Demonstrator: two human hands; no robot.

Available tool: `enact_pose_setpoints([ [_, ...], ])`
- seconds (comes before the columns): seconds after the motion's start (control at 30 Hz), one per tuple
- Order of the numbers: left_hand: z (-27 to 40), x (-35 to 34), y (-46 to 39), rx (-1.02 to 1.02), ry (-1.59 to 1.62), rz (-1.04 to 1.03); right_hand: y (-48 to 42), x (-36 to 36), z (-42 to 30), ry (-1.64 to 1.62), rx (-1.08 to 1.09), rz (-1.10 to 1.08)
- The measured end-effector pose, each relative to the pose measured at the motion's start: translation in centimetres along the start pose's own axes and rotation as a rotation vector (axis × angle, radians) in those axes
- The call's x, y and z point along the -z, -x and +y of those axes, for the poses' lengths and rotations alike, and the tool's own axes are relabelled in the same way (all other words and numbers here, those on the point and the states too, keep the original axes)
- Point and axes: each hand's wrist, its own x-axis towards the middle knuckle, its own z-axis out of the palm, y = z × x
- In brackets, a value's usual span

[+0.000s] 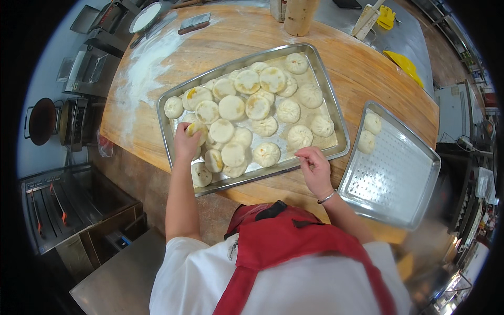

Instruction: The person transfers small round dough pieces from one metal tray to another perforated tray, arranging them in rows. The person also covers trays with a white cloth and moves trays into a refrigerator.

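My left hand (186, 144) grips a pale filled bun (198, 133) with a yellow-stained flat side, over the left part of a deep metal tray (341, 145). Around it, many buns lie flat side up, partly stacked on others; one browned bun (258, 107) is near the middle. Pleated buns such as this one (300, 136) sit pleats up on the tray's right half. My right hand (316, 172) hovers at the tray's near right rim, fingers half curled and thumb slightly apart, with nothing visible in it. Its fingertips are just below that pleated bun.
A perforated metal tray (388, 177) with two buns (369, 133) stands to the right on the wooden table (346, 75). Flour (147, 73) covers the table's left side, near a bench scraper (194, 23). A plastic container (300, 17) stands at the back.
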Motion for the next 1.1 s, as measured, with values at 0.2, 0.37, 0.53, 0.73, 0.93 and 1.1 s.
enact_pose_setpoints([
  [0.2,-0.8,0.6,3.2,0.323,0.964,0.138,0.3,-1.0,1.4,-0.404,-0.255,-0.192],
  [0.37,10.5,-3.2,9.3,0.126,1.084,-0.271,-2.9,-1.3,-1.4,-0.869,-0.442,-0.423],
  [0.53,21.0,-8.5,14.5,-0.928,0.119,-0.27,-3.0,1.4,0.5,-1.284,-0.643,-0.297],
  [0.73,16.4,-9.2,12.1,-0.681,0.297,-0.303,0.0,12.9,2.9,-0.426,-0.257,0.377],
  [0.93,8.7,-6.5,9.7,-0.377,0.386,-0.17,2.4,12.5,10.2,0.608,-0.124,0.455],
  [1.1,1.3,-2.2,8.4,-0.257,0.234,0.015,3.8,13.0,8.1,0.785,-0.15,0.416],
])
